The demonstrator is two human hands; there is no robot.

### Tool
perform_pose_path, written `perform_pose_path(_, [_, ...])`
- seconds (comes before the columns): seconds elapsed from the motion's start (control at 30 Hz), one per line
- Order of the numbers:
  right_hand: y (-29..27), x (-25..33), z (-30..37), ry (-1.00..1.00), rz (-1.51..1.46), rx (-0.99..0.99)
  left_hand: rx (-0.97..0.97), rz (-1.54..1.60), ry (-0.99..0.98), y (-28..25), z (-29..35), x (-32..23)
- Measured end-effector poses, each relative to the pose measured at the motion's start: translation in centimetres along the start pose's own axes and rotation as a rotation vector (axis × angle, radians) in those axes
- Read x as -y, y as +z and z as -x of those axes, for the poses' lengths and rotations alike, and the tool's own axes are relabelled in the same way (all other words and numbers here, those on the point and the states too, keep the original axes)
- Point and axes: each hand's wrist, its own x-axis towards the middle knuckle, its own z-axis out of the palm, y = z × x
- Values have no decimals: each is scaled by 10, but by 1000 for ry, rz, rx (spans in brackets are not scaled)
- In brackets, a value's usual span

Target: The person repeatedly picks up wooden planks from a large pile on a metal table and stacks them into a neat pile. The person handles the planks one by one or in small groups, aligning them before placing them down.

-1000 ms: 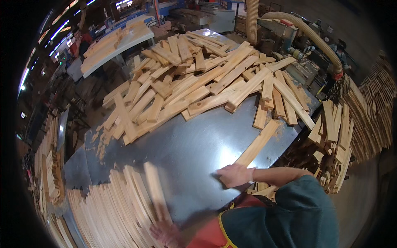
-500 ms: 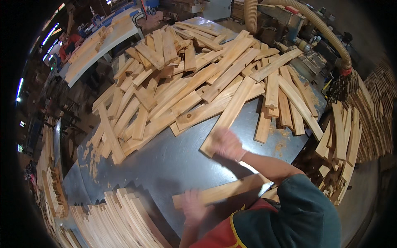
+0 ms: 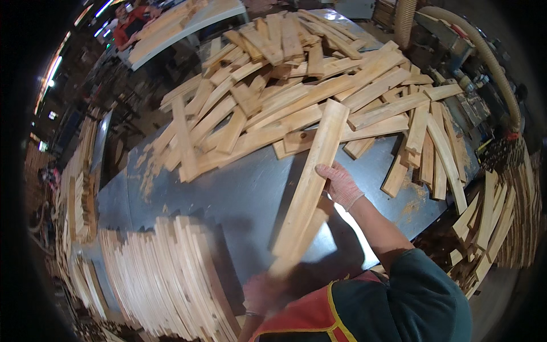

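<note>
My right hand point(image 3: 340, 185), in a pale pinkish glove, is closed on the right edge of a long wooden board point(image 3: 313, 176). The board slants above the metal table, its upper end near the heap of boards. Partly behind it runs a second wooden board point(image 3: 314, 225), whose lower end reaches my left hand point(image 3: 263, 293). That hand, also gloved, is blurred; it looks closed around the board's end, though its fingers are not sharp. Left of it stands a tight row of boards point(image 3: 165, 279) set side by side on the table.
A loose heap of boards point(image 3: 285, 108) covers the far part of the metal table point(image 3: 228, 196). More boards point(image 3: 484, 216) lie beyond the right edge. A ribbed hose point(image 3: 501, 68) hangs at the upper right. Another person point(image 3: 128, 28) is at a far table on the left.
My right hand has lifted its board off the heap's front edge. The left hand's board has swung from lying crosswise to slanting behind the other one. My view has shifted leftward.
</note>
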Motion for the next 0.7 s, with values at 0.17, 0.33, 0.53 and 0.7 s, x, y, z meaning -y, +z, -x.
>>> perform_pose_path(0.17, [17,-90,25,42,329,-25,-110,970,-219,22,33,70])
perform_pose_path(0.33, [45,-221,78,-13,1316,295,-223,633,-43,56,33,109])
perform_pose_path(0.53, [117,-235,148,387,729,439,-541,132,-211,33,32,63])
perform_pose_path(0.7, [38,-193,56,132,866,371,-854,-260,-172,64,46,118])
